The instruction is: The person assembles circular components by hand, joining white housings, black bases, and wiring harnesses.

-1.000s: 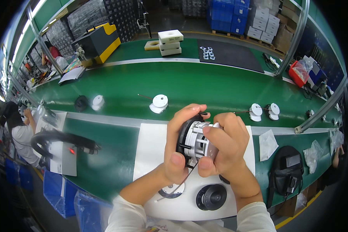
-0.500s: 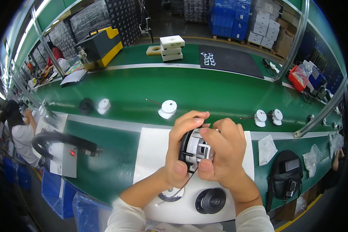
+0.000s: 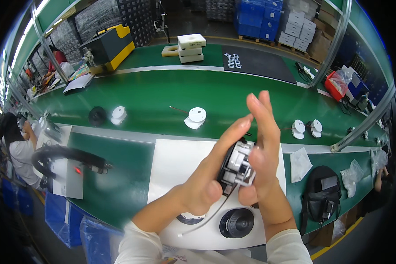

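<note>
Between my two palms is a black-and-white plastic assembly (image 3: 238, 163), with a black round side toward my left hand and a white frame toward my right. My left hand (image 3: 207, 180) presses it from the left, fingers stretched upward. My right hand (image 3: 267, 149) presses from the right, fingers straight and raised. From the assembly a thin cable (image 3: 207, 221) hangs down to a small white plug over the white mat (image 3: 171, 165). Below my hands lie a black ringed round part (image 3: 237, 223) and a white disc-shaped part (image 3: 190, 218), partly covered by my left wrist.
Across the green belt (image 3: 154, 97) stand several white round units, one of them a wired unit (image 3: 196, 117). A black hose (image 3: 70, 154) arches at left. On the right lie a white packet (image 3: 301, 165) and a black bag (image 3: 322, 196). Foam blocks (image 3: 191, 42) sit behind.
My fingers have straightened from curling around the assembly to lying flat along it, and my palms now press it. The whole view has shifted slightly.
</note>
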The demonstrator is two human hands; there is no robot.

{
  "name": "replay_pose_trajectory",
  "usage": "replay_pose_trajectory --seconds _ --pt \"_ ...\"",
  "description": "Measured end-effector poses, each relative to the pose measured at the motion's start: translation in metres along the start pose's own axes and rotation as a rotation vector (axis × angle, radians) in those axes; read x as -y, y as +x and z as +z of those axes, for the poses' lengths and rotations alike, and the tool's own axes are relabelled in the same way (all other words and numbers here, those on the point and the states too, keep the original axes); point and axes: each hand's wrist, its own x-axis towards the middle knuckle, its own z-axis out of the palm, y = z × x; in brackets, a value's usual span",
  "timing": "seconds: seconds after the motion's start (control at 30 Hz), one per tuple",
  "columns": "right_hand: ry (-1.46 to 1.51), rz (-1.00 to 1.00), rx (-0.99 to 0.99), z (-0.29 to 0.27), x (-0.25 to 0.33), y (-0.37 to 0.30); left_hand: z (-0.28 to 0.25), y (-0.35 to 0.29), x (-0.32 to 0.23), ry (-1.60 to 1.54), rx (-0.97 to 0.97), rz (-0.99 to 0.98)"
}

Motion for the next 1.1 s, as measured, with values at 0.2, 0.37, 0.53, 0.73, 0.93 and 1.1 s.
replay_pose_trajectory --seconds 0.2,0.37,0.53,0.73,0.93,1.1 --pt "0.068 -0.087 -0.078 0.006 -0.012 -0.001 -0.001 0.003 -0.006 -0.084 -0.003 -0.093" --pt "0.060 -0.112 -0.082 0.005 -0.005 -0.002 0.004 -0.001 -0.009 -0.053 -0.009 -0.047" --pt "0.081 -0.063 -0.142 0.011 -0.003 -0.007 0.003 0.003 -0.010 0.083 -0.022 -0.008" --pt "0.065 -0.005 -0.127 0.009 -0.008 -0.012 0.006 0.005 -0.012 0.028 -0.058 -0.081" --pt "-0.079 -0.133 0.046 -0.003 -0.011 -0.003 0.010 -0.001 0.005 -0.293 -0.147 -0.068" --pt "0.336 0.505 -0.313 -0.004 0.012 0.001 0.013 -0.007 0.025 -0.170 -0.022 -0.019"
